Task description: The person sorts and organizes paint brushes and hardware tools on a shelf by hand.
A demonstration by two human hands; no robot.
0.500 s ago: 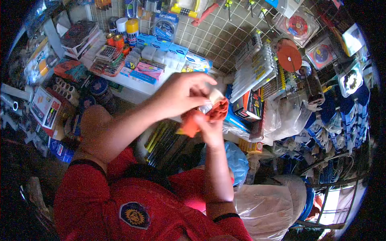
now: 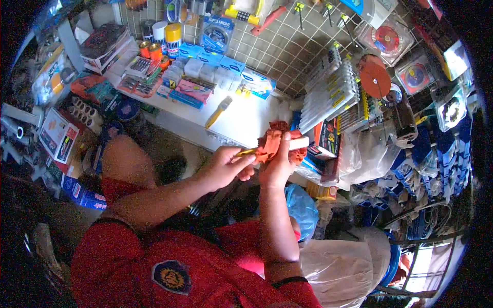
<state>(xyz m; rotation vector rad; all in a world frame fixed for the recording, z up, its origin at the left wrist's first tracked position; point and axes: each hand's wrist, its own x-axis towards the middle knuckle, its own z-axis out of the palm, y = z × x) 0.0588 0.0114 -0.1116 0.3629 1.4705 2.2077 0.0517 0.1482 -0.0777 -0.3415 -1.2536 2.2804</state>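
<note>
My left hand [image 2: 231,167] is closed around the yellow handle of a paintbrush [image 2: 247,152]. Its middle is covered by a crumpled orange-red cloth [image 2: 268,146], and what looks like its pale bristle end sticks out to the right. My right hand [image 2: 277,167] is wrapped around the cloth, thumb upward, and presses it against the brush. A second paintbrush [image 2: 219,112] with a yellow handle lies on the white shelf [image 2: 239,123] just beyond my hands.
Blue boxes [image 2: 231,64], spray cans [image 2: 173,38] and small packets line the shelf's back. To the right stand clear tubes [image 2: 328,95] and hanging sanding discs [image 2: 375,76]. A wire grid [image 2: 267,46] carries tools behind. A blue plastic bag [image 2: 302,210] is below.
Both hands have come lower and nearer my body. My left hand has gone from the brush's bristle end to its handle. The second brush on the shelf now shows.
</note>
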